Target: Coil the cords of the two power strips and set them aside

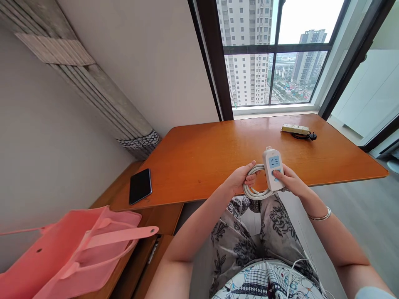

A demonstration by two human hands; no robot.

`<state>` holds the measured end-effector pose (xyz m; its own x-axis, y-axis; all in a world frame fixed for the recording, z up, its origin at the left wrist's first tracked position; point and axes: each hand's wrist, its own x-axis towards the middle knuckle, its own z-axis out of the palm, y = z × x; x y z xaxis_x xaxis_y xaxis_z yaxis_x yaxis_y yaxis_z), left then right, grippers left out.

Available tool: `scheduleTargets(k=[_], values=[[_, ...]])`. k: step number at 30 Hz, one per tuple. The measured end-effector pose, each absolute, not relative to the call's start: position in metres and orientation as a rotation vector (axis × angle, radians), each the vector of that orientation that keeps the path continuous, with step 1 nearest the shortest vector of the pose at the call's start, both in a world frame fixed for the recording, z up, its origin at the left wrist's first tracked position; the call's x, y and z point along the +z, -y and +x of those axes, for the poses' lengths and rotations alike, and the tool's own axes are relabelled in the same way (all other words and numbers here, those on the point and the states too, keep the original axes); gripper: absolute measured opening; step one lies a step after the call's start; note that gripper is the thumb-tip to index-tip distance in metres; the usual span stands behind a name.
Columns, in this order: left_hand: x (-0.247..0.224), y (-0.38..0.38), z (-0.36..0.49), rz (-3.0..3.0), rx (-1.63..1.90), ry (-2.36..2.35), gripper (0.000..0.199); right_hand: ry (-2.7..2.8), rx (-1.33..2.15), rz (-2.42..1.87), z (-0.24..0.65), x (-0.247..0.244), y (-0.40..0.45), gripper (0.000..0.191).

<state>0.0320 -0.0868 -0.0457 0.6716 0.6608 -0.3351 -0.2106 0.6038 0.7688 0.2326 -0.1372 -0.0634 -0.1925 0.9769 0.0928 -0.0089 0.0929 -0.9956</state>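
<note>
A white power strip (273, 170) with light blue socket panels is held upright above the table's front edge. My right hand (290, 179) is closed around its right side, the thumb lying on its face. Beside it on the left hangs a coil of white cable (256, 194). My left hand (245, 177) grips this coil with the fingers wrapped round it. The lower part of the coil hangs over my lap.
The orange-brown wooden table (199, 153) holds a yellowish power strip (295, 129) with a black cord and plug at the back right, and a black tablet (140, 186) at the left. An open pink bag (71, 245) lies at lower left. A window stands behind.
</note>
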Motion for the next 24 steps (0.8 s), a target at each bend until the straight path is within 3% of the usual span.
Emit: scheduleTargets(k=[14,24], values=[[-0.057,0.086,0.034,0.634,0.517,-0.592,0.061,1.416,1.074,-1.075,0.236,-0.068,0.134,0.059],[-0.064,0.099,0.038,0.641,0.719,-0.668,0.043,1.308,1.089,-1.105,0.236,-0.072,0.132,0.061]])
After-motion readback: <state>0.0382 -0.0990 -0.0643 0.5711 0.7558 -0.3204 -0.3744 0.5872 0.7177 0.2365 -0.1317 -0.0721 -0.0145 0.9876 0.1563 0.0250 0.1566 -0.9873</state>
